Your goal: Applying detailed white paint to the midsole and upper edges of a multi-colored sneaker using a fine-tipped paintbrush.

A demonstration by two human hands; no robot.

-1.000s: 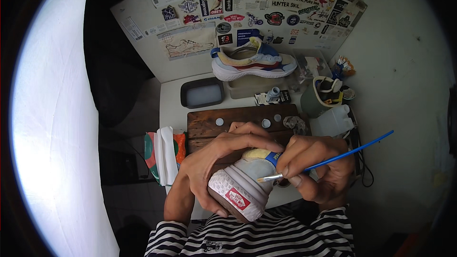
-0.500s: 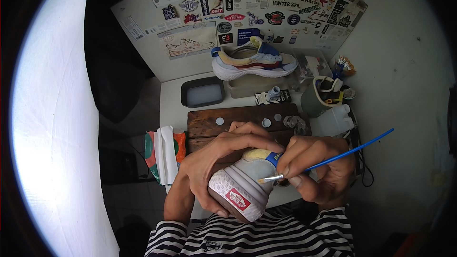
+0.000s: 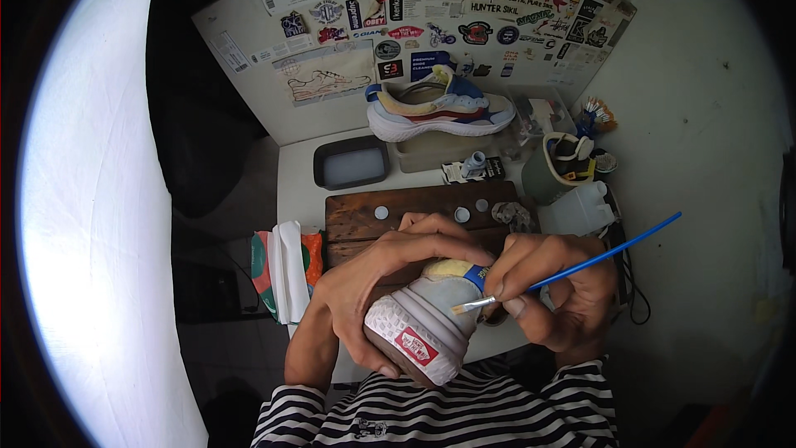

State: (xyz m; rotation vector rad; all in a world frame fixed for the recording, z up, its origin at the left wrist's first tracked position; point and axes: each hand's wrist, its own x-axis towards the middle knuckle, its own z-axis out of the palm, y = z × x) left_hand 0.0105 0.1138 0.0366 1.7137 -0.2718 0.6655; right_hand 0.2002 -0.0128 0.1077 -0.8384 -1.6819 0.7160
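My left hand (image 3: pixel 377 274) is closed round a shoe (image 3: pixel 419 323), its fingers over the top and its thumb under the sole. The toe faces me, with a white textured rubber bumper, a red label, a light grey upper and a yellow and blue part beyond. In my right hand (image 3: pixel 555 290) a thin paintbrush (image 3: pixel 609 257) with a blue handle and silver ferrule is pinched. Its pale bristles touch or hover just over the grey upper; I cannot tell which. Part of the shoe is hidden behind my hands.
Behind the wooden board (image 3: pixel 356 228) with small caps stand a dark tray (image 3: pixel 351 162), a paint bottle (image 3: pixel 474 166) and another shoe (image 3: pixel 439 108). A bin (image 3: pixel 551 170), a plastic container (image 3: pixel 578 209) and brushes (image 3: pixel 597 116) are right. A tissue pack (image 3: pixel 288 272) lies left.
The brush's handle end has dipped slightly, and its bristle tip has shifted a little along the grey upper. My left hand and the shoe have stayed nearly still.
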